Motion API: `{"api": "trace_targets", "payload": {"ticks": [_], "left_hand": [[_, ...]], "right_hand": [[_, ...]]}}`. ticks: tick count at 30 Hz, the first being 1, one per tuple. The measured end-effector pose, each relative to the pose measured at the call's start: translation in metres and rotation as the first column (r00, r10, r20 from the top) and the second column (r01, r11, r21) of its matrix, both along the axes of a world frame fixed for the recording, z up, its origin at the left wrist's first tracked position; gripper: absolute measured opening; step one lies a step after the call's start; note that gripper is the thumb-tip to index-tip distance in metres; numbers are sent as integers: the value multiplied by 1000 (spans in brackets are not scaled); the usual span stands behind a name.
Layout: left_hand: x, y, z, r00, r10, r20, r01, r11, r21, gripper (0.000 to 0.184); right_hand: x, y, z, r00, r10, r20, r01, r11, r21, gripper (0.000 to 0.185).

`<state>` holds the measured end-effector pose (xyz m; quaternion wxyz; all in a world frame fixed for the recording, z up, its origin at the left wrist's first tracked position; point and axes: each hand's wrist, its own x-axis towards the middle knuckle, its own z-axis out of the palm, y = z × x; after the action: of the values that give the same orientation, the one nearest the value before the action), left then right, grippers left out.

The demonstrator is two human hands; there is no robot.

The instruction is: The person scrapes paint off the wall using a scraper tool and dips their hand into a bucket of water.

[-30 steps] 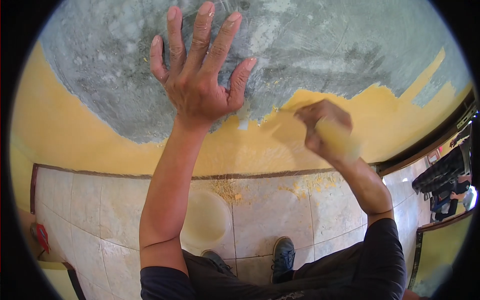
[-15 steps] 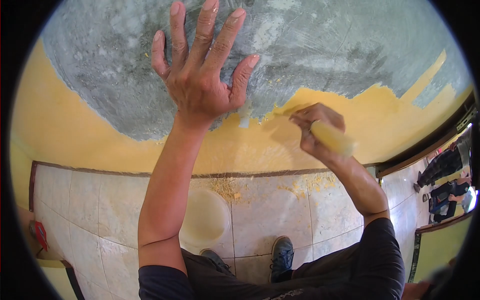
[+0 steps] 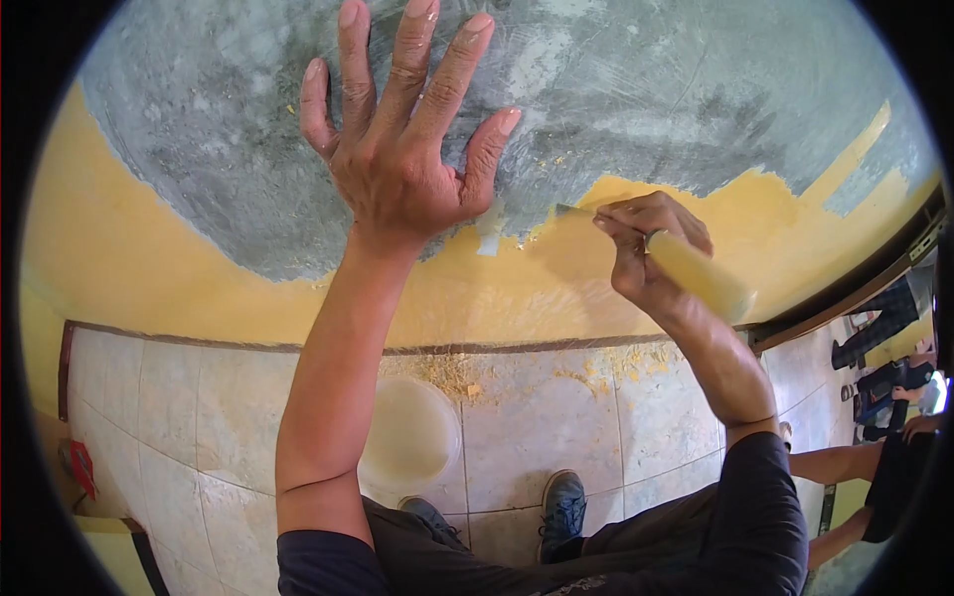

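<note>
Scraper (image 3: 700, 277) farther right, 1 bucket (image 3: 457, 429) of cloudy liquid (image 3: 407, 435) below

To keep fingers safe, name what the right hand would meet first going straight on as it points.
Likely the left thumb, with the blade leading; how far the blade stands off the wall is unclear.

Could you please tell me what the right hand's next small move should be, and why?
Probably a short push of the scraper under the ragged yellow paint: the right hand holds its blade near that edge, while the left hand is spread over the grey patch.
</note>
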<state>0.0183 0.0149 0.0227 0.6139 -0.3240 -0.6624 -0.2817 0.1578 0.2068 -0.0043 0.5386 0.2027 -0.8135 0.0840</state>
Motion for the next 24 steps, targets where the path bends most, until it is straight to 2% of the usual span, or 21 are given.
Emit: {"api": "trace_targets", "payload": {"ticks": [2, 6, 8, 9, 10, 12, 13, 14, 16, 17, 18, 20, 21, 22, 24], "left_hand": [[5, -2, 0, 998, -9, 68, 11, 1000, -29, 50], [5, -3, 1, 997, 5, 73, -2, 999, -38, 51], [7, -4, 0, 998, 16, 69, -13, 999, -37, 51], [7, -4, 1, 997, 6, 74, -4, 999, -36, 51], [6, -3, 1, 997, -4, 83, 7, 999, -37, 51], [-4, 2, -3, 1000, 14, 13, -14, 1000, -8, 52], [-7, 4, -6, 998, 34, -52, -33, 999, 19, 54], [-5, 4, -9, 998, 32, -48, -31, 999, 10, 54], [-7, 4, -6, 998, 19, -54, -18, 1000, 16, 54], [-7, 3, -7, 998, 14, -54, -13, 1000, 14, 54], [-8, 4, -6, 998, 16, -58, -16, 1000, 13, 54], [-6, 4, -8, 998, 26, -57, -25, 1000, 17, 54], [-6, 3, -7, 998, 25, -53, -24, 1000, 16, 54], [-6, 3, -6, 998, 20, -52, -19, 1000, 10, 54], [-7, 2, -6, 998, 25, -52, -25, 1000, 0, 54]], "right_hand": [[-2, 5, -5, 994, 93, 62, -98, 992, 83, 16], [1, 3, 9, 993, 79, 93, -89, 990, 112, 22], [1, -1, 3, 976, 48, 211, -69, 993, 94, 20], [3, 1, -3, 960, 39, 278, -88, 982, 165, 17], [3, 1, -1, 961, 38, 273, -85, 983, 165, 17], [3, -1, 8, 996, 87, 28, -90, 986, 143, 17], [3, -6, 7, 996, -31, 80, 33, 999, -23, 19], [5, -6, 4, 996, -33, 85, 35, 999, -31, 19], [1, -2, 0, 981, 54, 186, -73, 993, 98, 17], [-1, 0, -1, 992, 57, 108, -69, 992, 105, 18], [-2, 1, -5, 993, 53, 108, -64, 992, 106, 18], [-1, 1, -13, 991, 41, 126, -36, 998, -47, 18], [7, -2, -10, 965, -88, 246, 75, 995, 59, 17], [7, 1, -6, 967, -87, 239, 76, 996, 53, 17], [6, 12, 0, 995, -52, 81, 50, 998, 25, 16]]}}
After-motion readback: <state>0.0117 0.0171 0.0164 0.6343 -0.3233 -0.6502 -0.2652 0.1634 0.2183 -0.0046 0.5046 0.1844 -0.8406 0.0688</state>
